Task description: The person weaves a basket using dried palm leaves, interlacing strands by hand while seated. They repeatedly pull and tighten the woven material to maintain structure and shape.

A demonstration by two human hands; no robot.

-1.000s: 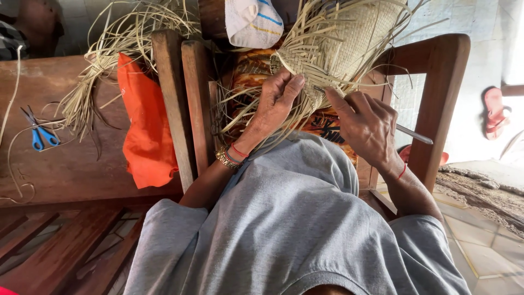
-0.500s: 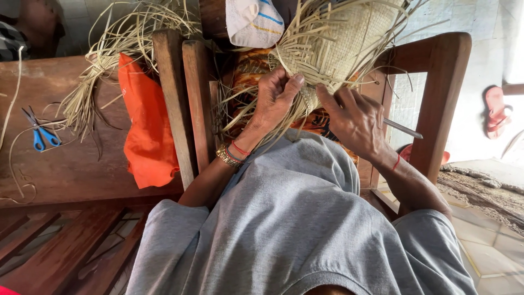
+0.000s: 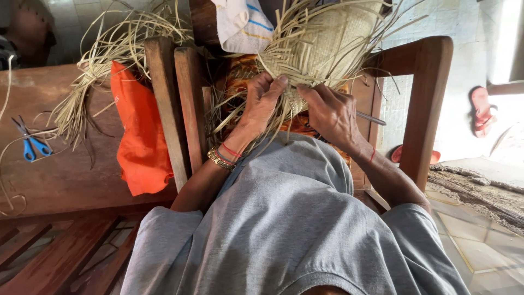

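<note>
I am seeing the half-woven straw basket (image 3: 327, 43) lying just above and ahead of both hands, its loose strips fanning down toward them. My left hand (image 3: 261, 104) is pinching strips at its lower edge; my right hand (image 3: 327, 112) is pressing the weave beside it, gripping a thin metal tool (image 3: 371, 118) pointing rightward

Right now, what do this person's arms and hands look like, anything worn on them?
Both arms come out of short grey sleeves and are bare below. The left hand has a gold-coloured link bracelet at the wrist, with thin red and blue string bands beside it. The right hand wears only a thin red thread at its wrist. No gloves; I can't make out any rings.
</note>
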